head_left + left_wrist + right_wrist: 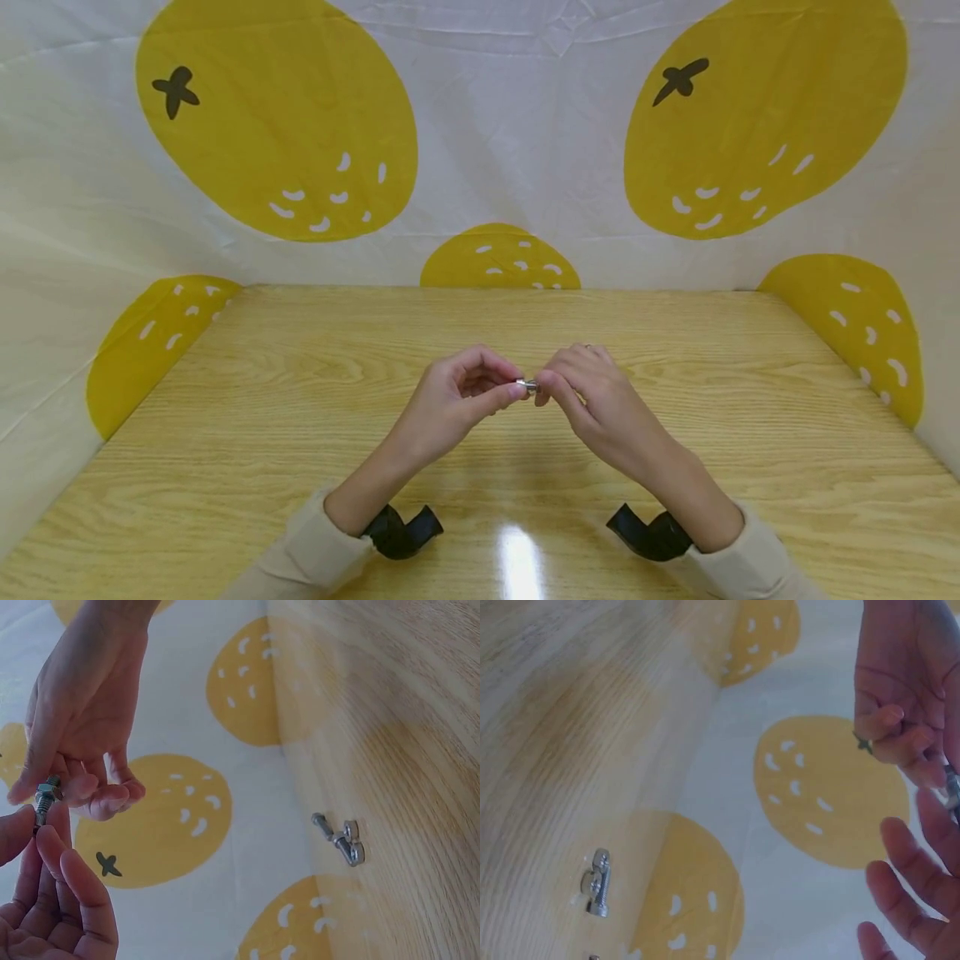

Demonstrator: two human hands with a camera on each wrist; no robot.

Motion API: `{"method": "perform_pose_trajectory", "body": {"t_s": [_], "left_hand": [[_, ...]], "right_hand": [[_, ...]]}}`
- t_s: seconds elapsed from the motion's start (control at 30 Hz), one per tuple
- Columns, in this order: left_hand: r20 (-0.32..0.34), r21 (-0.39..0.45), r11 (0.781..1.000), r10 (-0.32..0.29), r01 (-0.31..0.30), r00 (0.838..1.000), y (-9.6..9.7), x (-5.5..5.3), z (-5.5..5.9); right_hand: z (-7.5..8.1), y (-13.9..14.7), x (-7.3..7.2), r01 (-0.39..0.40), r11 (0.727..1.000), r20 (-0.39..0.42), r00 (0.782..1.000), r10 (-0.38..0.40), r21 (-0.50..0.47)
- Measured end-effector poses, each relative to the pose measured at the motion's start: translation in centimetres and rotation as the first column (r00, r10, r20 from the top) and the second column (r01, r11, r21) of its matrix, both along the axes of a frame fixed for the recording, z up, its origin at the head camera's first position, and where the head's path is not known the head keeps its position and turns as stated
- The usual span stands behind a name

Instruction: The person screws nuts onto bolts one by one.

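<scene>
My left hand (442, 408) pinches one end of a small silver bolt (43, 810) between thumb and fingertips. A hex nut (49, 788) sits on the bolt's threads, with a short end showing beyond it. From the other side my right hand (600, 404) pinches at this nut, thumb and index finger on either side. The two hands meet above the middle of the table. In the right wrist view the bolt lies at the right edge, partly covered by fingers. The right hand's other fingers (112, 799) are loosely bent.
On the wooden table (262, 433) lie loose bolts (322, 825) and nuts (351, 829), close together; the hands hide them in the head view. A white cloth (517, 150) with yellow fruit prints stands around the table's back and sides. Black wrist mounts (405, 533) are under both sleeves.
</scene>
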State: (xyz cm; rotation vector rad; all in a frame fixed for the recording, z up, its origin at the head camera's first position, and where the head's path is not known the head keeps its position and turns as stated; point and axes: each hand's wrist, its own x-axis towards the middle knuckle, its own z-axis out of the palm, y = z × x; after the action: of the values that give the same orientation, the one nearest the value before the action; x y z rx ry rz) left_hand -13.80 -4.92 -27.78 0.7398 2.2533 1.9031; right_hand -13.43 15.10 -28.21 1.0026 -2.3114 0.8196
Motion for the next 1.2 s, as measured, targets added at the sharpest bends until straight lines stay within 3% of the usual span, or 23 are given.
{"method": "perform_pose_trajectory", "body": {"t_s": [0.17, 0.4, 0.57, 0.93, 1.2], "left_hand": [[-0.001, -0.003, 1.0, 0.021, -0.021, 1.0, -0.14, -0.14, 0.02], [-0.006, 0.011, 1.0, 0.018, -0.018, 1.0, -0.26, -0.12, 0.2], [-0.007, 0.011, 1.0, 0.013, -0.013, 1.0, -0.24, -0.15, 0.17], [-0.002, 0.014, 1.0, -0.002, 0.002, 1.0, -0.1, -0.01, 0.07], [-0.005, 0.006, 1.0, 0.008, -0.008, 1.0, -0.07, 0.01, 0.1]], "right_hand": [[0.33, 0.33, 0.46, 0.01, 1.0, 0.097, 0.995, -0.011, 0.005], [0.49, 0.21, 0.24, -0.076, 0.997, -0.044, 0.996, 0.075, -0.022], [0.56, 0.15, 0.16, -0.086, 0.996, -0.052, 0.995, 0.085, -0.028], [0.18, 0.0, 0.05, -0.035, 0.999, 0.033, 0.999, 0.035, -0.008], [0.54, 0.17, 0.53, 0.043, 0.999, 0.174, 0.984, -0.042, -0.002]]}}
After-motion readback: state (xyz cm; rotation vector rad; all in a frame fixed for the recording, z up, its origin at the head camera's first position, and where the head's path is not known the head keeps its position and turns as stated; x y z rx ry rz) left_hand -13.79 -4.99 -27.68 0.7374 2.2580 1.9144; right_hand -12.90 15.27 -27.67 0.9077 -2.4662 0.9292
